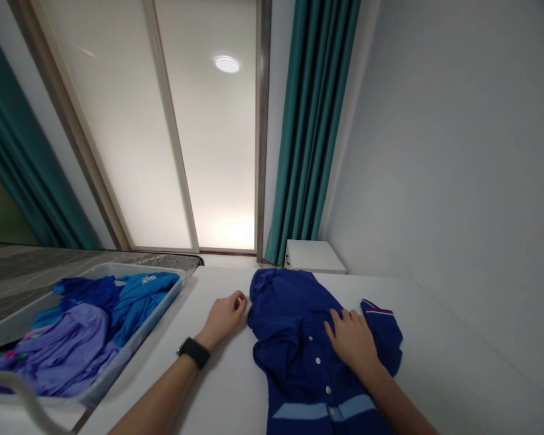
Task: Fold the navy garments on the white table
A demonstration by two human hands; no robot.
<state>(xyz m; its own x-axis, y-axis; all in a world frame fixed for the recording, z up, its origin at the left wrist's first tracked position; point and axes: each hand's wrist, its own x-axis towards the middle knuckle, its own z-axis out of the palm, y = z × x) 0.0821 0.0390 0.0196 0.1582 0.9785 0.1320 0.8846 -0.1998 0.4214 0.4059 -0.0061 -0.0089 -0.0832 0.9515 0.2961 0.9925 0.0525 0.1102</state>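
Observation:
A dark blue shirt [288, 344] lies rumpled on the white table, its white buttons facing up. A light blue band crosses its lower part, and red and white stripes trim the sleeve [383, 332] on the right. My right hand [353, 338] rests on the shirt to the right of the buttons, palm down with the fingers spread. Just beside the shirt's upper left edge is my left hand [226, 313], fingers curled in and no cloth visible in them. There is a black watch [194, 353] on my left wrist.
On the left stands a whitish plastic bin [136, 347] holding purple and blue clothes [72, 344]. A pale curved bar [22, 386] crosses the lower left corner. Beyond the white table [444, 362] are a small white cabinet [315, 257], a teal curtain [315, 121] and frosted doors [213, 151].

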